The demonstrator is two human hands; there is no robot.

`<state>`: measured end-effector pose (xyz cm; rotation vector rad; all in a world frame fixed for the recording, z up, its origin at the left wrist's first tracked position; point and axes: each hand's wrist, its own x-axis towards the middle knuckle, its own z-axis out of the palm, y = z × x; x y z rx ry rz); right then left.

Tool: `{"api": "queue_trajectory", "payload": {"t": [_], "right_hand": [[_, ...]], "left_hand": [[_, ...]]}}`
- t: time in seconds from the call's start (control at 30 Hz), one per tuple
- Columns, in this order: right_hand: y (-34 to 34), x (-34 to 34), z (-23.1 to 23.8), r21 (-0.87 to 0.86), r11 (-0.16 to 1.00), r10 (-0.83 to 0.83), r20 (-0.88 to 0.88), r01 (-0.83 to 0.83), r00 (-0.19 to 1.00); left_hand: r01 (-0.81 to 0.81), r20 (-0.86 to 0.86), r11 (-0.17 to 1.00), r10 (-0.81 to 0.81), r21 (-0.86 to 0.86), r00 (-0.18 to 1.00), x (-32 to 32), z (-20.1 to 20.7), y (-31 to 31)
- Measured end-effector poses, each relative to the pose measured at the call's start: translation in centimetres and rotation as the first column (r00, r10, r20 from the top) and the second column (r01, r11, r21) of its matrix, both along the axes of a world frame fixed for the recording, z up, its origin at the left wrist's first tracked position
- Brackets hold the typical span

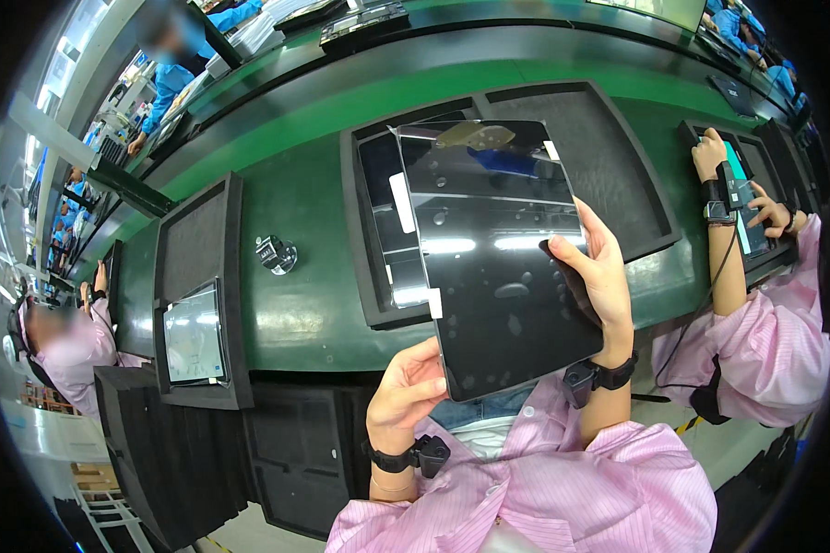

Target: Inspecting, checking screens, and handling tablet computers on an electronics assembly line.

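Left hand (404,391) pinches black panel (500,267) at lower-left corner, right hand (605,276) grips right edge; slack grip could drop it.

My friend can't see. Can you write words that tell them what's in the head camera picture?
A person in a pink striped shirt holds a glossy black flat panel, the left grip near its lower left corner and the right grip on its right edge. Behind it is a green table with black trays, and co-workers appear on both sides.
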<state>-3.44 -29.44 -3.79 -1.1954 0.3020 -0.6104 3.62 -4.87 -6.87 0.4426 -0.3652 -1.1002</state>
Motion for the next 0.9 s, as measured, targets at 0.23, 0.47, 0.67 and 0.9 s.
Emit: {"api": "queue_trajectory", "payload": {"t": [0.23, 0.47, 0.67, 0.9], "right_hand": [[0.21, -0.27, -0.16, 0.003, 1.000, -0.024, 0.000, 0.024, 1.000], [0.31, -0.37, -0.26, -0.029, 0.999, -0.027, -0.008, 0.026, 1.000], [0.50, -0.48, -0.34, -0.022, 0.999, -0.027, -0.013, 0.027, 1.000], [0.18, -0.52, -0.45, -0.027, 1.000, -0.008, 0.003, 0.008, 1.000]], "left_hand": [[0.011, 0.070, 1.000, -0.010, -0.012, 0.997, 0.06, -0.23, 0.14], [-0.094, 0.122, 0.986, 0.078, 0.136, 0.989, -0.79, 0.22, 0.30], [-0.010, 0.108, 1.000, 0.010, -0.007, 0.994, -0.40, -0.26, 0.35], [0.012, 0.128, 1.000, -0.011, -0.007, 0.992, -0.70, -0.11, 0.47]]}}
